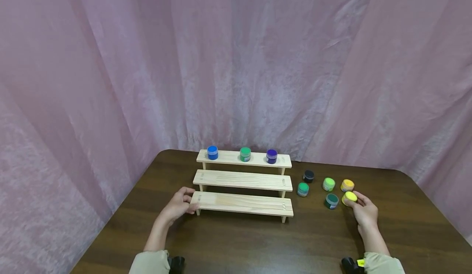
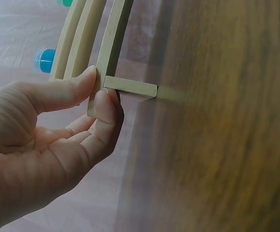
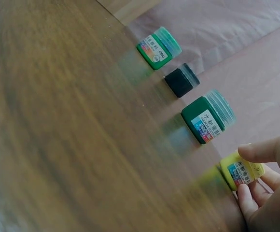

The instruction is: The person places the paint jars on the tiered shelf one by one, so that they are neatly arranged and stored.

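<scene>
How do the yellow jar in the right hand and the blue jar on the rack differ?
The right hand pinches the yellow jar; no hand touches the blue jar. The yellow jar is right of the rack; the blue jar stands on its top tier. Both are lidded jars of similar shape.

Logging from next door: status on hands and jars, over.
Left hand pinches bottom shelf at left end. Right hand grips yellow jar. Dark-green jar, orange-yellow jar close by; no obstruction apparent.
</scene>
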`<state>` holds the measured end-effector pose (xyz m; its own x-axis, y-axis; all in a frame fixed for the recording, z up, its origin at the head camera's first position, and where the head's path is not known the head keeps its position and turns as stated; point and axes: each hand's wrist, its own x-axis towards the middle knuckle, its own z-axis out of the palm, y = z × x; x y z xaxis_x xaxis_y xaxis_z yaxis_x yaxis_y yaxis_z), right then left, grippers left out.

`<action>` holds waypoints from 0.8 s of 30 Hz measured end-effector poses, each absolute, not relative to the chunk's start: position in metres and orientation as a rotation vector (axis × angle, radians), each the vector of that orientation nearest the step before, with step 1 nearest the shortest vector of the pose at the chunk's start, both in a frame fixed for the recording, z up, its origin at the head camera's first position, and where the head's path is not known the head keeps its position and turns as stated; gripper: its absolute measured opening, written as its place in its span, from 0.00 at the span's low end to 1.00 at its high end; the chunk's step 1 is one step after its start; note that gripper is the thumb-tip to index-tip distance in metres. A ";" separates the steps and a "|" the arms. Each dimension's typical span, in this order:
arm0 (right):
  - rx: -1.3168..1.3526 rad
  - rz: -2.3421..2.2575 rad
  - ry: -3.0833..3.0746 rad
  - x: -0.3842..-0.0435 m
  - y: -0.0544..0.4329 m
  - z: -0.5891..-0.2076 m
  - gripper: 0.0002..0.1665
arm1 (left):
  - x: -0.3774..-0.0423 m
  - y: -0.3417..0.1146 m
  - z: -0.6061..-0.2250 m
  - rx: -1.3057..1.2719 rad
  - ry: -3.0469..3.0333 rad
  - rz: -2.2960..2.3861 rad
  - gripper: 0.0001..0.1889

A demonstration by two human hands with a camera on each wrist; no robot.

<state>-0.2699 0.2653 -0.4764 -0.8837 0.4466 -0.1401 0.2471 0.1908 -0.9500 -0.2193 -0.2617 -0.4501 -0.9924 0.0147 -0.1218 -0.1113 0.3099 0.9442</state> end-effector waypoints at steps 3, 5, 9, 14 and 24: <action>-0.697 1.764 -2.294 -0.270 0.265 -0.476 0.38 | -0.220 -0.263 -0.450 -0.087 2.442 1.789 0.28; -0.701 1.754 -2.302 -0.271 0.264 -0.476 0.38 | -0.220 -0.263 -0.451 -0.086 2.429 1.803 0.28; -0.704 1.756 -2.299 -0.271 0.263 -0.475 0.38 | -0.221 -0.265 -0.452 -0.075 2.418 1.815 0.29; -0.682 1.819 -2.238 -0.269 0.262 -0.471 0.36 | -0.223 -0.268 -0.454 -0.066 2.386 1.832 0.30; -0.665 1.962 -2.065 -0.265 0.259 -0.462 0.26 | -0.224 -0.272 -0.456 -0.045 2.310 1.877 0.31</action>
<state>-0.2650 0.2589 -0.4617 -0.8745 0.4613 -0.1496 0.1729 0.0083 -0.9849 -0.2237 -0.2721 -0.4558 -0.9860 0.0800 -0.1464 -0.1269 0.2098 0.9695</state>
